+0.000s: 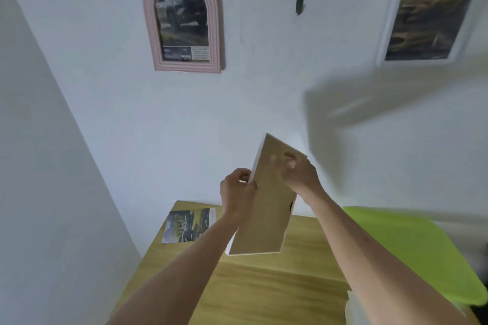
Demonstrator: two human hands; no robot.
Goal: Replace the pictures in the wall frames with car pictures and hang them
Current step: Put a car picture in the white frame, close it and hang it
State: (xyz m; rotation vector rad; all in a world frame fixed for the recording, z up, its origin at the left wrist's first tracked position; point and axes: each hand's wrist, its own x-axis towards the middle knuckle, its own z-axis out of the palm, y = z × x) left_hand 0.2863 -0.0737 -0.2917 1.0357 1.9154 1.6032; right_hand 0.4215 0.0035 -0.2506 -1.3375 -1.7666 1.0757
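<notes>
Holding a rectangular frame (266, 206) up in the air over the worktop (264, 285), back side facing the camera: plain tan backing board, thin white edge showing along its left side and bottom, small dark spot near its right edge. Left hand (237, 190) grip is closed on the frame's left edge, fingers curled round it about a third of the way down. Right hand (298, 171) sits on the upper part of the backing, fingertips (289, 159) pressed together against the board; blurred, so whether they pinch a tab or just press cannot be told. Frame is tilted, top leaning right and away toward the wall.

Below, a loose car picture (188, 225) lies flat at the far left corner of the wooden worktop, well apart from the frame. A lime-green surface (412, 248) sits to the right of the worktop.

On the white wall above: a pink arched frame (183, 18) hanging with a car picture in it, a small dark hook (299, 5) bare to its right, and a white rectangular frame (433, 16) further right, its picture blurred.
</notes>
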